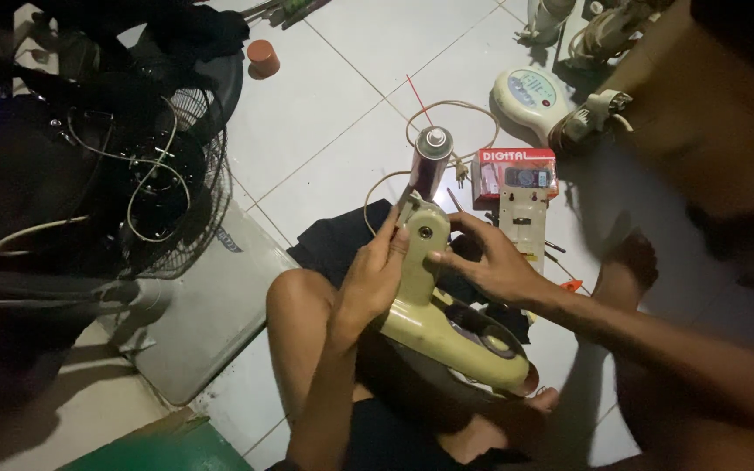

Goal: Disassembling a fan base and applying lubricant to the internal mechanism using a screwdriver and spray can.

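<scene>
1. Pale-green plastic fan stand: on my lap, neck up, above the tiled floor
2. Left hand: wrapped round neck
3. Right hand: fingertips pinching neck's far side
4. Handling: brace base against thigh; spray can stands just beyond

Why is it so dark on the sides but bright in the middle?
Head view: light falls on the middle floor tiles and the pale fan base held by the left hand and right hand; the black fan cage at left and the right edge sink into shadow, slightly blurred.
</scene>
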